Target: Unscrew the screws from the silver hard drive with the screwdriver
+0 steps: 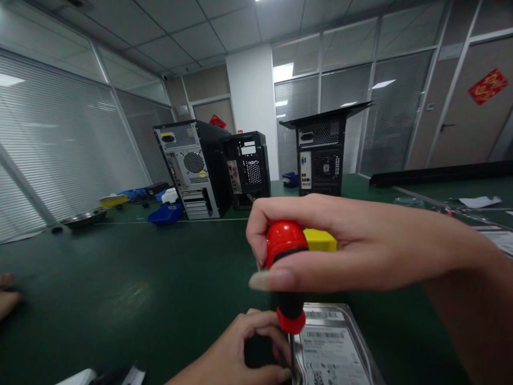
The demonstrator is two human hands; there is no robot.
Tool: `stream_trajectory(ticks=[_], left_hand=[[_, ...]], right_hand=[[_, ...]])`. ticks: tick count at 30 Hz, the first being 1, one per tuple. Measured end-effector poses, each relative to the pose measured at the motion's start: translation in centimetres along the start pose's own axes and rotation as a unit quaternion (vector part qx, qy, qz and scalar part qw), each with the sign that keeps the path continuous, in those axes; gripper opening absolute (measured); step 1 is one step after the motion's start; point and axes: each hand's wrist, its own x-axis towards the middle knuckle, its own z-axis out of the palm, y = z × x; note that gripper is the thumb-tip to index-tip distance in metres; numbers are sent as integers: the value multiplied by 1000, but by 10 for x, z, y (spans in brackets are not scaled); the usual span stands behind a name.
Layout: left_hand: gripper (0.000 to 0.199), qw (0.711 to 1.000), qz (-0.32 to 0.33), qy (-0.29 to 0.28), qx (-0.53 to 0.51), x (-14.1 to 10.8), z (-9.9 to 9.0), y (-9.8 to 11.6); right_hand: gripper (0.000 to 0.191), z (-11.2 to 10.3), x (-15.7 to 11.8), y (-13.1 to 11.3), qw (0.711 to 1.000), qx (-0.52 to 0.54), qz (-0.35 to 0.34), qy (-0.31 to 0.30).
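My right hand [336, 240] is closed round the red and black handle of a screwdriver [292, 305], which points almost straight down. Its thin metal shaft runs along the left edge of a silver hard drive [326, 342] with a white printed label, lying on the green table. The screwdriver's tip is out of sight below the picture. My left hand [248, 347] is curled at that same edge, thumb and fingertips drawn together right beside the shaft. Whether they pinch the shaft, the drive or a small part cannot be made out.
Computer cases [200, 166] stand at the back, one with a tilted black panel [326, 115] on top. A yellow bin [320, 240] is partly behind my right hand. A blue bin [165, 214] and metal bowl [84, 218] sit left. Another person's hand [8, 297] shows far left.
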Motion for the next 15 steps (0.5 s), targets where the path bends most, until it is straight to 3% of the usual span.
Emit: stream_trajectory(ticks=[3, 8, 13, 15], left_hand=[[30, 1000, 5, 0, 17, 1, -2, -2], [30, 1000, -2, -6, 12, 2, -2, 1], [28, 1000, -8, -9, 22, 0, -2, 6], [30, 1000, -14, -12, 16, -1, -2, 7]], right_hand=[[19, 3, 3, 2, 1000, -18, -16, 7], [6, 5, 0, -4, 999, -29, 29, 1], [10, 4, 0, -4, 999, -26, 34, 1], [20, 5, 3, 0, 1000, -15, 24, 8]])
